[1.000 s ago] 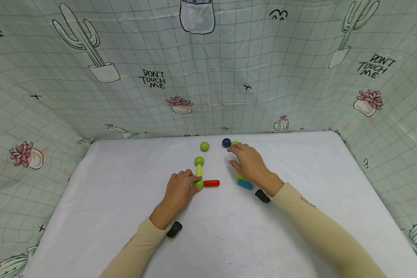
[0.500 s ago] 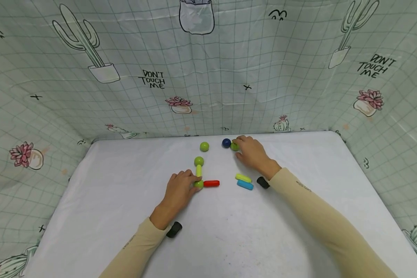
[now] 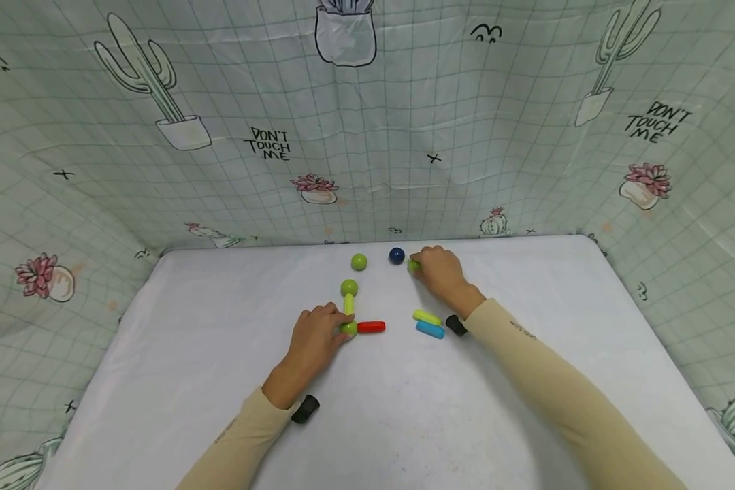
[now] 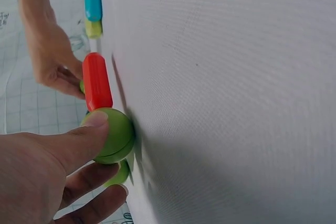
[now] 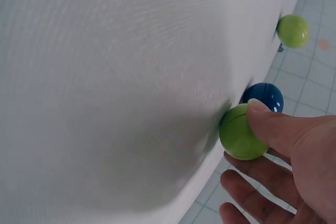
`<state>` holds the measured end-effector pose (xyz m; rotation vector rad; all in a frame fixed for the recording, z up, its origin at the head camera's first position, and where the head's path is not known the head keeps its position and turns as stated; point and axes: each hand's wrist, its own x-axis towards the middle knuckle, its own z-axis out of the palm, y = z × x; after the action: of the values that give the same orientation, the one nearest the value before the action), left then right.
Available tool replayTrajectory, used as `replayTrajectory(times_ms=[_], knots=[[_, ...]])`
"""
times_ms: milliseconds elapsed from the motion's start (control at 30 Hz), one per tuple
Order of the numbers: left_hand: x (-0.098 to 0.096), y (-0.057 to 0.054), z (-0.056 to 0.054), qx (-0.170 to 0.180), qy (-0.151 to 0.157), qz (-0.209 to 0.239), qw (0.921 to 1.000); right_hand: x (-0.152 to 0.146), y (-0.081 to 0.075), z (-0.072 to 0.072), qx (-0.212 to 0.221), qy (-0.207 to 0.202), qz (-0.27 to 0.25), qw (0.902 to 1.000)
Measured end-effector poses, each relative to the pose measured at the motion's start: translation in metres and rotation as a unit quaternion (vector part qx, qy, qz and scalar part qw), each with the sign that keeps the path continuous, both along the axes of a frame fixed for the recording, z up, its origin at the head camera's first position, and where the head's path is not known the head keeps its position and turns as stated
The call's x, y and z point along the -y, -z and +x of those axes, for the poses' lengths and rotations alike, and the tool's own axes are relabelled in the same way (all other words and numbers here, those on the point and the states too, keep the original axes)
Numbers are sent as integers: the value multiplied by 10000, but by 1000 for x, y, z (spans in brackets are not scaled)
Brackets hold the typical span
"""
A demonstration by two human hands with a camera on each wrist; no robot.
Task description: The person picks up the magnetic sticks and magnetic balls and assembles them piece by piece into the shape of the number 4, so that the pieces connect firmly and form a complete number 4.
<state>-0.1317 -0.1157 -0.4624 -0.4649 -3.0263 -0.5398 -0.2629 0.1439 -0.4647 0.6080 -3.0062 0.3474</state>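
My left hand (image 3: 316, 338) pinches a green ball (image 4: 118, 136) on the white table between thumb and fingers. A red rod (image 3: 371, 327) extends to the right from that ball. Away from me runs a yellow-green rod (image 3: 349, 304), ending at a second green ball (image 3: 349, 287). Near the table's back edge, my right hand (image 3: 444, 272) holds another green ball (image 5: 239, 136) between thumb and fingers. A dark blue ball (image 3: 396, 256) sits just left of it; in the right wrist view it shows partly behind the thumb.
A loose green ball (image 3: 358, 261) lies near the back edge. A yellow-green rod (image 3: 427, 317) and a light blue rod (image 3: 430, 329) lie side by side below my right hand. Patterned cloth (image 3: 380, 156) hangs behind the table (image 3: 392, 422).
My right hand has moved from above the rods to the green ball beside the blue one and taken hold of it, shifting it slightly from the blue ball. The left hand stays put.
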Motion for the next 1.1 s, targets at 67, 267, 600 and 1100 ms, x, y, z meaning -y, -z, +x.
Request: replayTrajectory(times_ms=[67,267,600,1100], knots=[[0,1,0,-13,10,15,10000,-1,-1,2,73,61,-45,9999],[1,0,-2,-86,31,96,9999,-2,-3,4,279,97,-291,9991],[-2,1,-1,-43,-17,127,9999,-12,-5,25,392,18,-705,9967],[-1,3,0,-18,-91,144,9999,6,-12,84,148,-691,-1160,9907]])
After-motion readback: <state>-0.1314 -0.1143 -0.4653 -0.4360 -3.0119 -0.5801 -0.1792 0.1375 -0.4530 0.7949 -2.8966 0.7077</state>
